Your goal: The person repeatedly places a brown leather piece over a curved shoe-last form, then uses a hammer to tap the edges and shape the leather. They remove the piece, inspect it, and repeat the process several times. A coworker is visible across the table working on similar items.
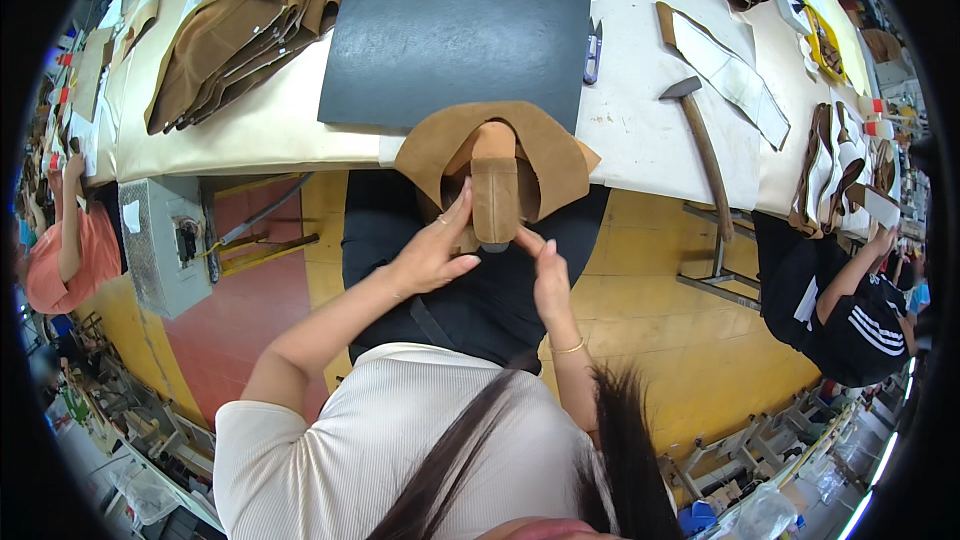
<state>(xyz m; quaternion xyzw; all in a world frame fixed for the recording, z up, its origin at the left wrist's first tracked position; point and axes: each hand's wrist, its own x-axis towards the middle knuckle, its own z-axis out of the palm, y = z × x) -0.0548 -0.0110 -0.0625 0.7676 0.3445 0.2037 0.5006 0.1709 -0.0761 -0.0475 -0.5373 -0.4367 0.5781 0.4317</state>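
At far left, a co-worker in a salmon top (75,265) is bent and blurred by the rim. A grey metal box (165,275) carries a white label (131,217), too small to read. Brown stacked pieces (235,45) overlap, hiding most lower layers. The left hand (430,252) has its thumb spread wide of its fingers, which touch the left side of a brown suede piece (496,195) at the table's (640,145) near edge, before a dark board (455,35). The right hand (548,280) meets its lower right end; the grip cannot be told, some fingers being hidden. Further right lie purple-handled snips (593,52) and a hammer (702,140). A yellow basket (817,28) holds brownish contents, hard to make out.
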